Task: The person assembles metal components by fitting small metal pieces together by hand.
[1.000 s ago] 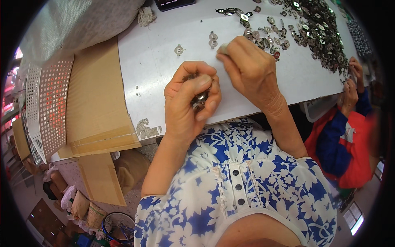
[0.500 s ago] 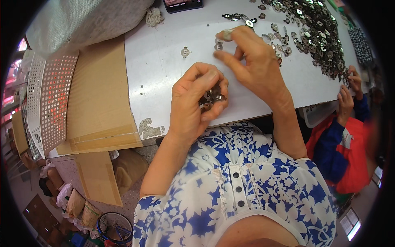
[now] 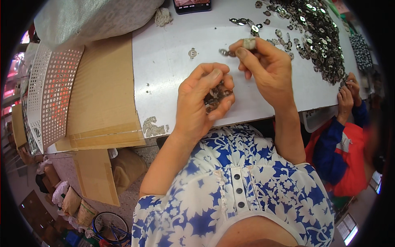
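Curled fingers of my left hand [image 3: 203, 96] hold a clump of small shiny metal pieces [image 3: 217, 95] above the near part of the white table. My right hand [image 3: 267, 68], with tape wrapped round its index finger, pinches a small dark metal piece [image 3: 226, 52] between thumb and index finger, just beyond the left hand. One flat round metal piece [image 3: 192, 53] lies alone on the table to the left of it. A large heap of similar metal pieces [image 3: 323, 49] spreads over the far right, with several scattered at its near left edge.
At the left lie a cardboard sheet [image 3: 105, 82] and a white perforated basket [image 3: 53, 94]. A white woven sack [image 3: 90, 20], a phone [image 3: 192, 5] and a knot of thread [image 3: 163, 16] are at the back. A co-worker's hands [image 3: 347, 94] reach the heap's right end.
My right hand has picked up the metal piece from the table and drawn it slightly nearer and to the right. The left hand keeps its clump.
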A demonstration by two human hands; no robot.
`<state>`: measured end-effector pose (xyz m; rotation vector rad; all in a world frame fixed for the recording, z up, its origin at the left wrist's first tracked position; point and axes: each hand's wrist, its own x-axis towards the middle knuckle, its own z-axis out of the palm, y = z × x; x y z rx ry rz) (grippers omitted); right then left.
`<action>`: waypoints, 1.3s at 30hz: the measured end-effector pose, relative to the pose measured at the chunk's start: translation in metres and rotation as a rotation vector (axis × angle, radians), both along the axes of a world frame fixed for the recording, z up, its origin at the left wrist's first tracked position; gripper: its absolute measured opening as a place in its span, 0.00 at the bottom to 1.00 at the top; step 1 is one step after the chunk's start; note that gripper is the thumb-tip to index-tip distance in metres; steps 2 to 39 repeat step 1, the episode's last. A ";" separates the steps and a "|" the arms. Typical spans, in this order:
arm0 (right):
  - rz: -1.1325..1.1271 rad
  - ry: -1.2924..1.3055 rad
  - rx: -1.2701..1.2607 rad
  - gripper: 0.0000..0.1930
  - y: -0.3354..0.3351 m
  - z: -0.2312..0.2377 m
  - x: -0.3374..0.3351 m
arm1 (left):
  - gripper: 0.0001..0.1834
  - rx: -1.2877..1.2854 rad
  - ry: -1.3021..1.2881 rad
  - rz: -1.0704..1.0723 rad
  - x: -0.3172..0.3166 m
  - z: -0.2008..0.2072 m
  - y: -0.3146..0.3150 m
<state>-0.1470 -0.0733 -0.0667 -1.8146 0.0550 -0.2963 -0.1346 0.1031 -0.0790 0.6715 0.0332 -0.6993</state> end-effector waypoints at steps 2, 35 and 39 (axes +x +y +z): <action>0.005 -0.002 0.000 0.06 0.001 0.000 0.001 | 0.13 0.007 0.013 0.008 0.001 -0.001 -0.001; 0.005 -0.002 0.000 0.06 0.001 0.000 0.001 | 0.13 0.007 0.013 0.008 0.001 -0.001 -0.001; 0.005 -0.002 0.000 0.06 0.001 0.000 0.001 | 0.13 0.007 0.013 0.008 0.001 -0.001 -0.001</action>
